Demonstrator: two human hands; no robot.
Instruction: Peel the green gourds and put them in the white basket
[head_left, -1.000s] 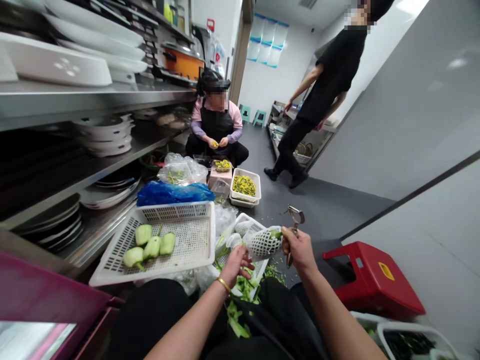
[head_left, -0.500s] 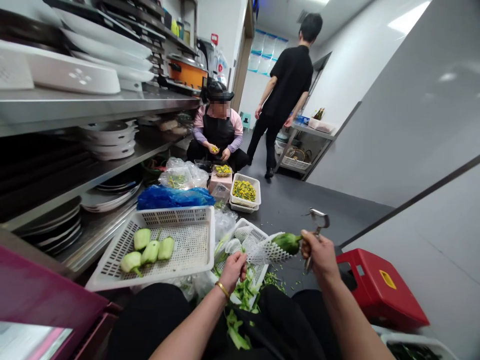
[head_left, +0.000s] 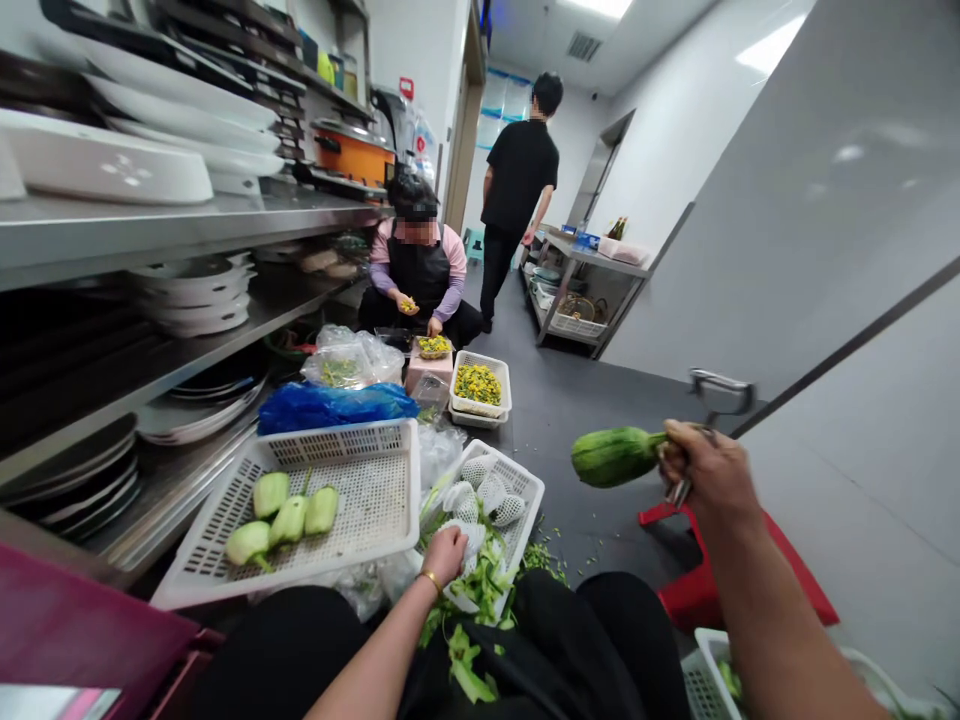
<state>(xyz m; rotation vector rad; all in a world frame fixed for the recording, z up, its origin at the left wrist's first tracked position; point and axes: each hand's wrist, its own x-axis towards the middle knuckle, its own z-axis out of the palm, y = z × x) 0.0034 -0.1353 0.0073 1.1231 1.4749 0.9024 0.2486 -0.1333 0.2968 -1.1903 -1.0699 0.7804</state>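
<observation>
A dark green, unpeeled squash (head_left: 615, 456) is held out at the right by its stem in my right hand (head_left: 709, 465). The same closed hand also grips a metal peeler (head_left: 724, 392). Low over the peelings basket (head_left: 529, 492), my left hand (head_left: 445, 553) is closed on a white foam net (head_left: 472, 535). Green peelings (head_left: 487, 570) and more foam nets (head_left: 491, 492) lie in that basket. To the left, a larger white basket (head_left: 375, 427) holds several peeled pale green squashes (head_left: 289, 520).
A person (head_left: 416, 260) crouches ahead, handling yellow flowers; another person (head_left: 517, 180) walks away. Metal shelves with dishes (head_left: 195, 235) line the left. A red stool (head_left: 795, 575) stands at the right, above a white basket (head_left: 709, 690). A blue bag (head_left: 337, 405) lies behind the large basket.
The foam net has come off the squash. My right hand has moved right with squash and peeler; my left hand has dropped toward the basket with the net. The standing person has walked farther off.
</observation>
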